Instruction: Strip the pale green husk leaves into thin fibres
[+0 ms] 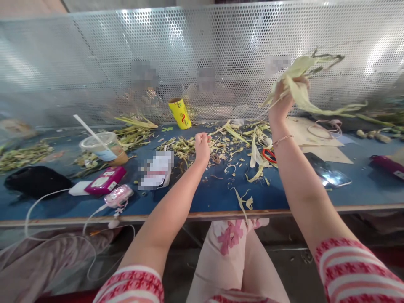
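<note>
My right hand point(284, 99) is raised at the upper right, its fingers wrapped round a bunch of pale yellow-green dried husks point(298, 90). Long strands trail from the bunch to the right, and darker stems stick out at its top. Over the blue table point(217, 202), my left hand point(203, 145) is closed at a pile of dried plant scraps point(179, 147). Whatever its fingers hold, if anything, is too small to tell. Loose husk pieces point(255, 151) lie between my hands, beside red-handled scissors point(269, 155) partly hidden by my right forearm.
A yellow roll point(180, 113) stands tilted before the perforated metal screen point(202, 50). On the left are a plastic cup with a straw point(104, 147), a phone point(158, 170), a magenta box point(106, 180) and a cabled pink device point(118, 195). A dark phone point(331, 172) lies right.
</note>
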### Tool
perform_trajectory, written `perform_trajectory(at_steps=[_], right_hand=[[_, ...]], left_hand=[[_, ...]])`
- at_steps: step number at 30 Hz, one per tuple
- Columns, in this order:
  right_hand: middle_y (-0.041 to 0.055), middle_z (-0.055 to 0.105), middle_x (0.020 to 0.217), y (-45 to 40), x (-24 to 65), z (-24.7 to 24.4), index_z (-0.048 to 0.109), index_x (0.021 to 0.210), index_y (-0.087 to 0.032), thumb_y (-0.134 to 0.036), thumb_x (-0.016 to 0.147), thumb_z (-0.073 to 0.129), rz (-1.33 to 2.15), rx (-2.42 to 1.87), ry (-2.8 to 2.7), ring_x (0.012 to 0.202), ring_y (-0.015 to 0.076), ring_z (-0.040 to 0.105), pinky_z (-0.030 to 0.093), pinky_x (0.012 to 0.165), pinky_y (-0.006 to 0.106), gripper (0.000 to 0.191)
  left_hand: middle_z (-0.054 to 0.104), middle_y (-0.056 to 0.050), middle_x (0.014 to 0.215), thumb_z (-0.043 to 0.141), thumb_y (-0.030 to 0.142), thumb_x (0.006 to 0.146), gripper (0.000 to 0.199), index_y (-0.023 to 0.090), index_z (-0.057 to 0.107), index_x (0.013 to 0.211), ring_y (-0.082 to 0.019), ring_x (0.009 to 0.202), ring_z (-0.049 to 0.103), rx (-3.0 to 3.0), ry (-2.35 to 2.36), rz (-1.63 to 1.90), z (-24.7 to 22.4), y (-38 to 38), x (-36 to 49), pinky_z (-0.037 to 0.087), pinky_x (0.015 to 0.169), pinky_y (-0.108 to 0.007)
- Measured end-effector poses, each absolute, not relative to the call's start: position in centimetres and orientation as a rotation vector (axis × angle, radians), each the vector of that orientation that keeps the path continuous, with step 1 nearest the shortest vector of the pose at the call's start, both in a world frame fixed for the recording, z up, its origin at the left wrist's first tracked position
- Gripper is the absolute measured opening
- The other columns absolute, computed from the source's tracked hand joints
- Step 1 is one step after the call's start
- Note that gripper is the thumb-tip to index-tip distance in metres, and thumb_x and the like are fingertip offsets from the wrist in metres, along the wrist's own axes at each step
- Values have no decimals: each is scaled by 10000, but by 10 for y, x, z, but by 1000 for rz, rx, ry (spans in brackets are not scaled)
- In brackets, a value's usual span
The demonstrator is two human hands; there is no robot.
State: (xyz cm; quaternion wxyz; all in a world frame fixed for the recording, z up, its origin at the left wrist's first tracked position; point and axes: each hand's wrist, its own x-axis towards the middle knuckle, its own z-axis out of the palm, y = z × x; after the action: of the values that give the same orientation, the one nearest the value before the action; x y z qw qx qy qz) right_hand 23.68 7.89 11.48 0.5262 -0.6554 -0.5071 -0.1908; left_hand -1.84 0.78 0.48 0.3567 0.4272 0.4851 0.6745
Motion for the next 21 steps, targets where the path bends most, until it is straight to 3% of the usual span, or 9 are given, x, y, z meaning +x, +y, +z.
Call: perform_trajectory(at_steps=[2, 3, 5, 6, 9, 14, 17, 21], right_hand=[[214, 447, 1499, 79, 232, 100, 615, 1147, 4, -233, 1002, 57, -381, -1751, -1418, 1363, 241, 483, 477, 1009, 470, 624], [213, 506, 1452, 80, 231, 91, 644, 1119, -33, -293, 1023, 195, -318, -1820, -1529, 1330, 267, 517, 504, 989, 481, 528], [209, 603, 1334, 84, 229, 72, 643, 1195, -85, -367, 974, 532, -194, -1934, -1728, 1234, 303, 579, 538, 973, 505, 375], [186, 603, 1317, 87, 227, 63, 607, 1257, -87, -387, 945, 602, -140, -1968, -1825, 1190, 279, 602, 535, 978, 492, 433], [104, 608, 1300, 92, 215, 45, 587, 1288, -168, -384, 944, 623, -82, -1917, -2056, 1131, 226, 625, 550, 950, 456, 408], [114, 650, 1234, 91, 188, 30, 634, 1209, -148, -379, 939, 627, -73, -1908, -2222, 1116, 233, 635, 538, 964, 475, 355], [248, 707, 1096, 88, 181, 22, 707, 1075, -59, -215, 918, 616, -40, -1958, -2216, 1097, 338, 658, 512, 948, 540, 239], [361, 624, 1228, 87, 181, 17, 628, 1240, 19, -286, 901, 610, -30, -1904, -2232, 1194, 444, 608, 498, 948, 556, 455]], left_hand=[[630, -28, 885, 448, 179, 968, 96, 204, 506, 895, -129, 764, 565, 1118, 1252, 1739, 6, 7, -18, 434, 695, -249], [633, -27, 888, 449, 184, 969, 94, 205, 507, 897, -130, 772, 568, 1130, 1253, 1734, 6, 6, -18, 436, 700, -250], [636, -23, 887, 447, 183, 969, 95, 209, 502, 897, -133, 785, 573, 1144, 1262, 1722, 7, 4, -18, 438, 701, -247], [633, -20, 879, 446, 179, 968, 95, 211, 499, 895, -133, 786, 572, 1146, 1265, 1715, 8, 4, -17, 436, 697, -244], [613, -9, 840, 456, 170, 960, 98, 212, 491, 878, -130, 764, 556, 1151, 1256, 1697, 10, 1, -15, 421, 676, -236], [597, -7, 795, 469, 180, 961, 112, 209, 502, 858, -136, 738, 543, 1180, 1220, 1674, 12, -1, -12, 406, 668, -246], [609, -9, 799, 473, 190, 964, 105, 210, 509, 868, -138, 769, 562, 1216, 1188, 1682, 13, -1, -11, 412, 673, -239], [598, 3, 768, 470, 186, 965, 105, 211, 508, 870, -128, 747, 547, 1233, 1181, 1699, 14, -1, -14, 412, 674, -228]])
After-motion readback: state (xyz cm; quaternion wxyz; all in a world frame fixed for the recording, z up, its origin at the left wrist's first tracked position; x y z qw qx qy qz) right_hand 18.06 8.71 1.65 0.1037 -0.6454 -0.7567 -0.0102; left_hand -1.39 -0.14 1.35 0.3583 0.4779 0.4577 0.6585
